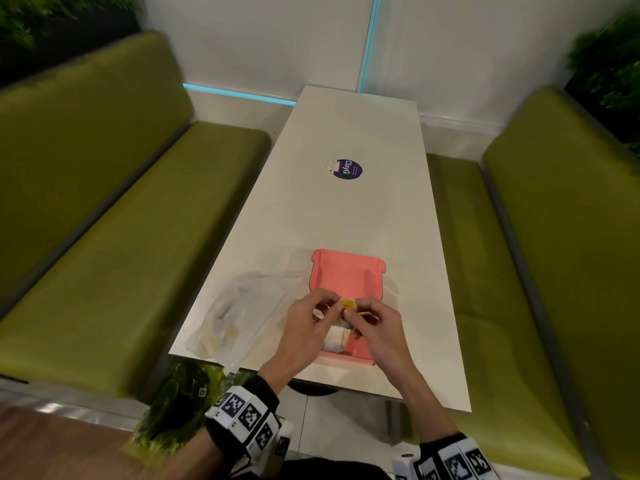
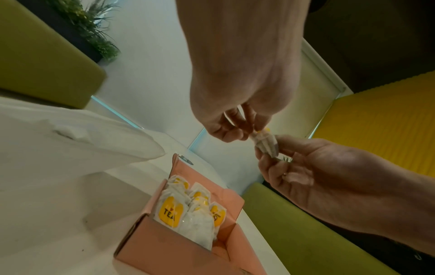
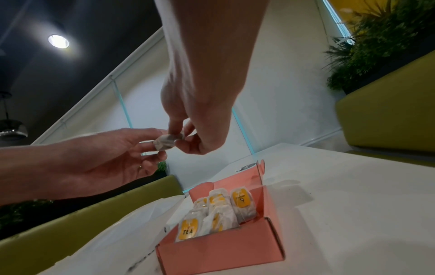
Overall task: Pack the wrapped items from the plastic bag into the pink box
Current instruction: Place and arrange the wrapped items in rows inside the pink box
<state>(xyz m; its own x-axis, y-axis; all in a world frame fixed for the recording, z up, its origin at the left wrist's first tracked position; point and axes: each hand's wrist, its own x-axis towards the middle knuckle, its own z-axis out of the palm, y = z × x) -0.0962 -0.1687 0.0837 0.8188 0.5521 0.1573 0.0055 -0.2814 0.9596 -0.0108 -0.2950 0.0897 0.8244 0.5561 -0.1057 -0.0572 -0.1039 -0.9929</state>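
The pink box [image 1: 346, 271] stands open on the white table, lid up at the back. Several wrapped tea bags [image 2: 188, 212] with yellow tags stand inside it, also seen as tea bags [image 3: 219, 214] in the right wrist view. Just above the box, both hands hold one more wrapped tea bag [image 1: 347, 304]. My left hand [image 1: 329, 308] pinches its left side and my right hand [image 1: 350, 315] pinches its right side. In the left wrist view the wrapped bag [image 2: 266, 144] sits between the fingertips. The crumpled clear plastic bag [image 1: 242, 306] lies left of the box.
A round purple sticker [image 1: 348, 169] lies mid-table beyond the box. Green bench seats [image 1: 121, 254] flank the table on both sides. The table's near edge [image 1: 311, 375] is right under my wrists. Plants stand behind the benches.
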